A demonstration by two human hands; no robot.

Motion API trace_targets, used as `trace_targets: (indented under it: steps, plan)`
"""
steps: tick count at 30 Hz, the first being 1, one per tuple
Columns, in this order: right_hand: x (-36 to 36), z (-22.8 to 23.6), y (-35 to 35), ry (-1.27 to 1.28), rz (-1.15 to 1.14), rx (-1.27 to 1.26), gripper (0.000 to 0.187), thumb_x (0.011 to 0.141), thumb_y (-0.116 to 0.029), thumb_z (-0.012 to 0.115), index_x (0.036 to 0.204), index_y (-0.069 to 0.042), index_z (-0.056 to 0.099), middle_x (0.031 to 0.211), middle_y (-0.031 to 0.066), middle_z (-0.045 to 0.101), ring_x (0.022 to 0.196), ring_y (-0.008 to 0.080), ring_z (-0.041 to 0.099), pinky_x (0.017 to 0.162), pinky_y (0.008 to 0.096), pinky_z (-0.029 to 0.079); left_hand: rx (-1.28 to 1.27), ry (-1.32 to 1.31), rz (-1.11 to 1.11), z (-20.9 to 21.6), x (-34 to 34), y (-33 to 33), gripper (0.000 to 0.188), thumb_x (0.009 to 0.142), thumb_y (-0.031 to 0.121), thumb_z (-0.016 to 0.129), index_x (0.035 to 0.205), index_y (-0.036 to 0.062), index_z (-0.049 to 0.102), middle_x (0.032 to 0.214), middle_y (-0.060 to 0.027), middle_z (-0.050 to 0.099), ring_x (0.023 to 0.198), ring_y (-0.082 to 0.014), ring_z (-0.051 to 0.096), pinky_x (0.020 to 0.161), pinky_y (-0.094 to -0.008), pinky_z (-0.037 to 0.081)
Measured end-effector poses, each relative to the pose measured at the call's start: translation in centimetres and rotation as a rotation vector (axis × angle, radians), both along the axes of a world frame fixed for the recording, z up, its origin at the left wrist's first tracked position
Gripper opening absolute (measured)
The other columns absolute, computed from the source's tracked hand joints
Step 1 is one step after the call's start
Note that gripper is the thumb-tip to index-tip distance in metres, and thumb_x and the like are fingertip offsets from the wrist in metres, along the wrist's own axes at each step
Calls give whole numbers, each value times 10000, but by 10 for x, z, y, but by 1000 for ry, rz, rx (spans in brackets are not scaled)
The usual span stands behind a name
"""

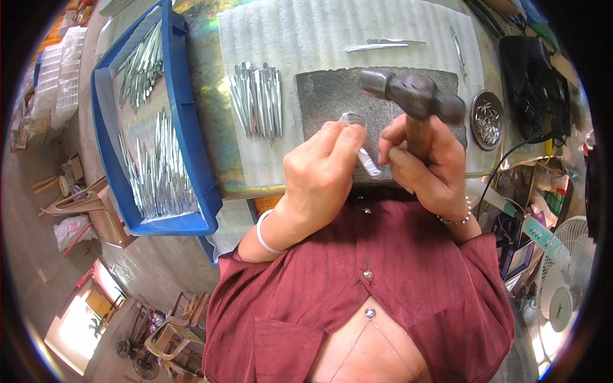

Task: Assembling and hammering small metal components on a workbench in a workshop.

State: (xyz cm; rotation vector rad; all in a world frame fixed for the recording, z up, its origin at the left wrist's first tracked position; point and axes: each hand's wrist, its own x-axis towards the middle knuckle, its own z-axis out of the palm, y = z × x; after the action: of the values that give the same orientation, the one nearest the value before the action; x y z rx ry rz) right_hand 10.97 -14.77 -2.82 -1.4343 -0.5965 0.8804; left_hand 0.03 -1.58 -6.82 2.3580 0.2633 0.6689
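No lettering or numbers are showing clearly enough to read; on the white fan (562, 299), a small dark mark (560, 311) is sitting mid-hub, too tiny to make out.

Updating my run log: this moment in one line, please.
left hand: holding shiny metal piece | right hand: holding hammer | bench: grey slab, metal strips, dish | left side: blue tray

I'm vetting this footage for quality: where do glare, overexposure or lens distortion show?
In the head view, the bright opening at lower left is washed out to white; in the head view, small highlights sit on the hammer and the metal strips; in the head view, the blue tray's outer edge bows and the corners go black.
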Motion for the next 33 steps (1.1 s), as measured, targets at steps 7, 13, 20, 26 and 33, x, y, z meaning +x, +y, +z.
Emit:
trace_targets:
  steps: [7,13,20,26,33]
  plan:
    - [8,38,19,-432,256,138,191,695,16,688,853,-20,587,716,80,560,597,180,571,529,266,446,-6,2,-119,-8,5,3,202,672,41,587,873,53,567,767,-78,541,641,-238,600,511,-328,490]
    - [10,48,24,-703,349,131,240,689,26,688,902,-21,589,749,94,571,639,225,590,563,285,472,38,-11,-165,-9,-4,5,164,684,54,591,847,55,574,788,-84,546,650,-251,610,519,-333,502]
    - [-4,68,-3,-257,81,-112,289,796,42,607,1066,0,513,908,94,573,793,134,579,634,251,482,28,6,-57,4,-4,9,158,701,27,557,853,53,518,761,-75,509,638,-248,601,492,-335,480]
    - [4,79,-38,-594,206,-68,380,836,-36,624,1179,52,488,973,149,631,761,173,621,681,271,496,-30,-57,-73,0,-3,12,174,680,-16,551,830,59,506,730,-74,503,615,-255,589,470,-344,461]
    - [1,94,-34,-898,312,-160,341,834,-49,611,1134,83,515,968,222,629,743,297,655,643,323,523,-71,-30,-75,2,-2,13,238,667,-76,550,859,64,571,760,-76,571,608,-266,588,496,-337,474]
